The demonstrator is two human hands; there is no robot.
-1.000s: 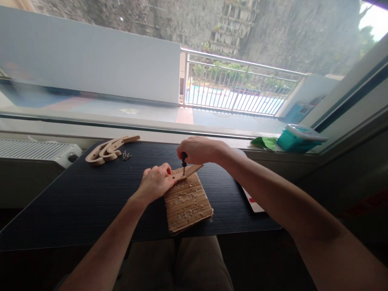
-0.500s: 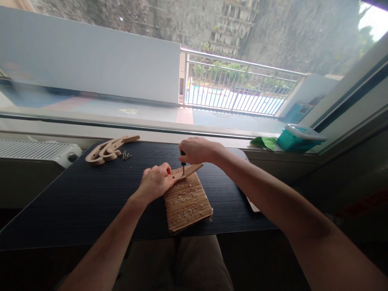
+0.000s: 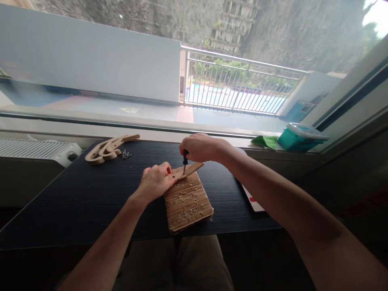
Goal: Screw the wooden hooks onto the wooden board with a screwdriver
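My left hand (image 3: 155, 180) is closed on the near end of a pale wooden piece (image 3: 191, 169), pressing it onto a square of corrugated cardboard (image 3: 188, 202). Dark holes show in the wood. In my right hand (image 3: 199, 147) is a screwdriver (image 3: 185, 157) with a dark handle, held nearly upright. Its metal shaft meets a screw head or hole in the wooden piece. Pale crumbs lie scattered over the cardboard. Part of the wooden piece is hidden beneath my left fingers.
Curved wooden pieces (image 3: 106, 149) lie at the back left of the dark table (image 3: 91, 202), beside several screws (image 3: 126, 154). A flat pale board (image 3: 254, 202) is partly under my right forearm. On the sill are a green cloth (image 3: 265, 142) and a teal box (image 3: 298, 139).
My right hand has shifted slightly upward, and the screwdriver leans a little more, with more of its handle showing. My left hand and the wooden piece stay put.
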